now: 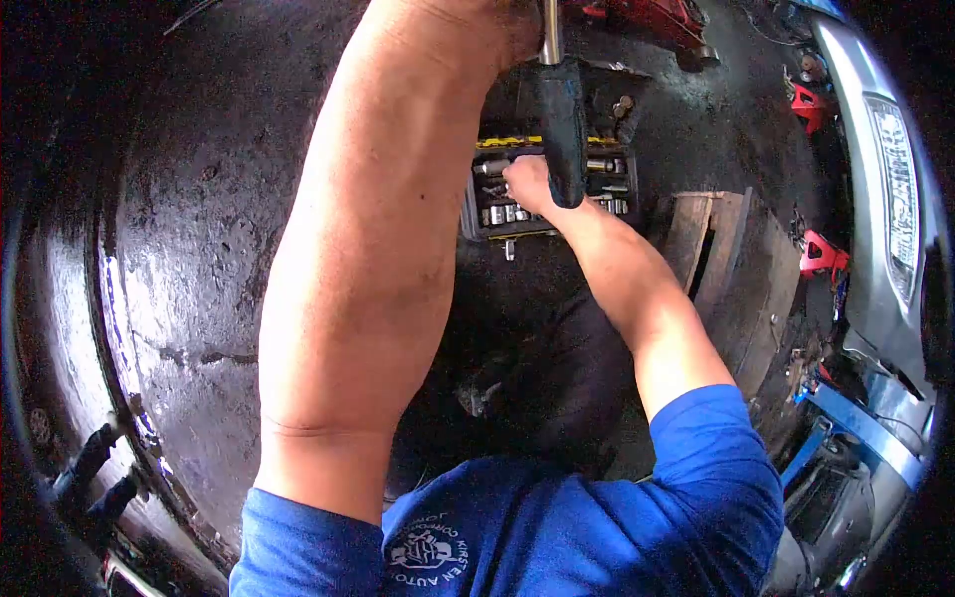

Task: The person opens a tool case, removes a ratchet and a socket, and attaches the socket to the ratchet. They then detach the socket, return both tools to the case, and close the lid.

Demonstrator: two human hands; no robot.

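Observation:
My left hand (515, 28) is at the top edge, partly cut off, closed around a tool with a bare metal shaft and a long black grip (564, 129). The grip points back toward me and overlaps my right wrist in this view. Farther down, my right hand (528, 181) reaches into an open socket set case (472, 224) on the floor. Its fingers are bent together beside a chrome socket (492, 167); I cannot tell what is between them. A row of sockets (505, 214) lines the near side of the case, and one loose socket (510, 250) lies just outside it.
A wooden box (741, 289) stands right of the case. Beyond it are a silver car's front end (875, 169), red jack stands (822, 255) and a blue metal arm (863, 430). A red floor jack (657, 18) sits at the far side. Dark, stained floor (189, 219) stretches left.

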